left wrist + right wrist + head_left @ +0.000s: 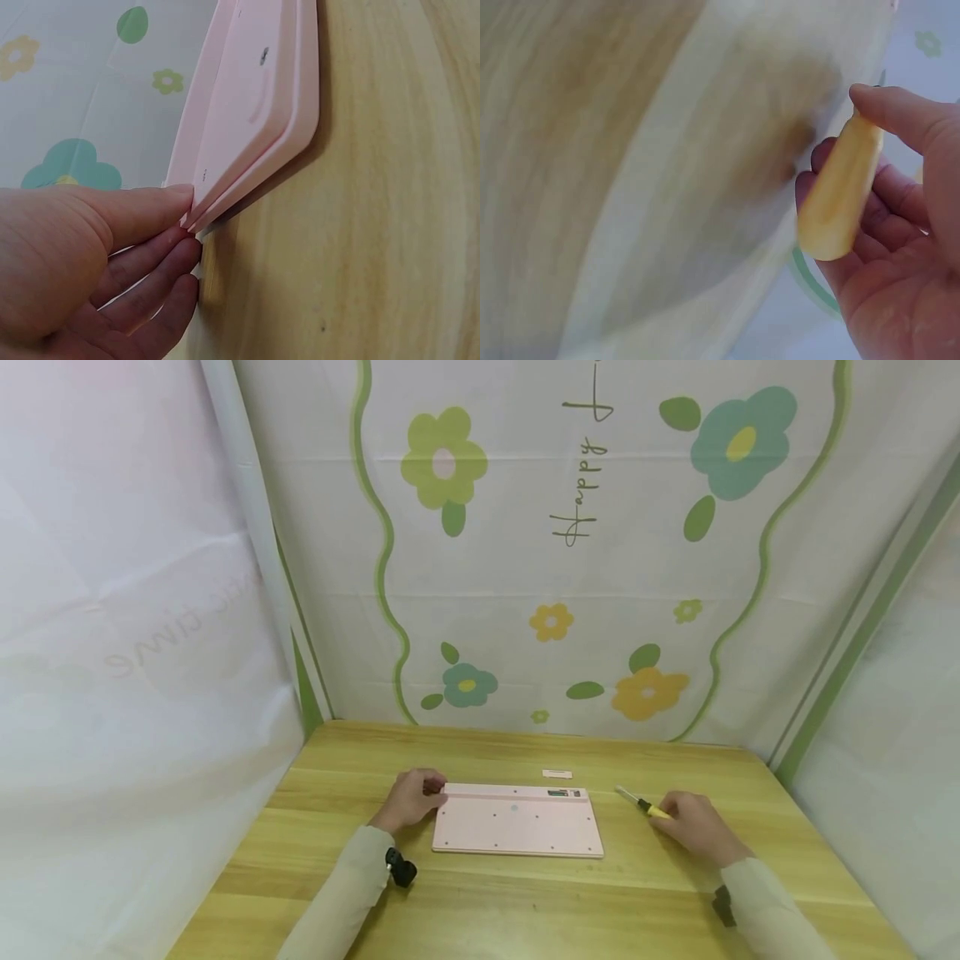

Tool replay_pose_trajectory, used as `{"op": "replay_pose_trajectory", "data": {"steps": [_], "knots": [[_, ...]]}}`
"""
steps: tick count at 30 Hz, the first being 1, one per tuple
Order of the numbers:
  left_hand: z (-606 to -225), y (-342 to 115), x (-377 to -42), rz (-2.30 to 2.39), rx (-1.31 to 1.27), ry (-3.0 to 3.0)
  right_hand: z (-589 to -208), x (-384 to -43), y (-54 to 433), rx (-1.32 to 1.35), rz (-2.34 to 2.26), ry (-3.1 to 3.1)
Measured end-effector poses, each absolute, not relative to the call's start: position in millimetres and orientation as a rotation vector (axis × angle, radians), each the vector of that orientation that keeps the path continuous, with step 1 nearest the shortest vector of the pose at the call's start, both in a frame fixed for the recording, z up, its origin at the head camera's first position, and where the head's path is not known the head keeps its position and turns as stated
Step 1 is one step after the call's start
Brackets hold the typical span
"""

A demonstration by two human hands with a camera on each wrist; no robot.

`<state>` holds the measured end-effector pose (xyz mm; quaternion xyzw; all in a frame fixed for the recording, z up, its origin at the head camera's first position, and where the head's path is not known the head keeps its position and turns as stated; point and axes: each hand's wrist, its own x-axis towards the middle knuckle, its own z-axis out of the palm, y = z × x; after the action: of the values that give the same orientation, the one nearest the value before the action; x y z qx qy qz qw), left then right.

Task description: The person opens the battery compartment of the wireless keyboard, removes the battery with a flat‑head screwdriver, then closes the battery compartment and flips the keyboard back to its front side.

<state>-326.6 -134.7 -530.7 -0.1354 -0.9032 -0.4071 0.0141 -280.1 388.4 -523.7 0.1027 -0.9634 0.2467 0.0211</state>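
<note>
Two sleeves (341,889); left hand (409,798) pinches one case (517,828) (pink), right hand (697,827) grips one screwdriver (644,807).

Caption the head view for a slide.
Left hand pinches a pink device by its corner; right hand holds a screwdriver.

A tent-like enclosed workspace: flower-printed cloth sheets (525,560) on three sides of a wood-grain table (495,914).

Pink panel (244,82) partly beyond the left wrist view's top edge.
</note>
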Motion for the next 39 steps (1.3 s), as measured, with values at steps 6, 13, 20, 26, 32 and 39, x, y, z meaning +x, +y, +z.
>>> {"op": "replay_pose_trajectory", "data": {"steps": [6,13,20,26,32,39], "knots": [[-532.5,-135.6,-327.8,-1.267,-0.438,-2.815,-513.7,-280.6,390.0,0.348,0.776,-2.956],[-532.9,-136.5,-327.8,-1.262,-0.432,-2.82,-485.4,-282.2,377.6,0.532,0.764,-2.905],[-530.0,-136.0,-326.7,-1.269,-0.441,-2.817,-456.4,-288.1,351.2,0.582,0.725,-2.959],[-529.8,-136.0,-326.0,-1.276,-0.447,-2.814,-439.9,-298.4,325.6,0.678,0.651,-2.997],[-530.2,-135.1,-325.3,-1.271,-0.438,-2.819,-431.6,-309.1,305.4,0.793,0.599,-2.996],[-528.4,-135.0,-324.6,-1.264,-0.437,-2.819,-428.0,-316.6,291.7,0.852,0.605,-3.006]]}}
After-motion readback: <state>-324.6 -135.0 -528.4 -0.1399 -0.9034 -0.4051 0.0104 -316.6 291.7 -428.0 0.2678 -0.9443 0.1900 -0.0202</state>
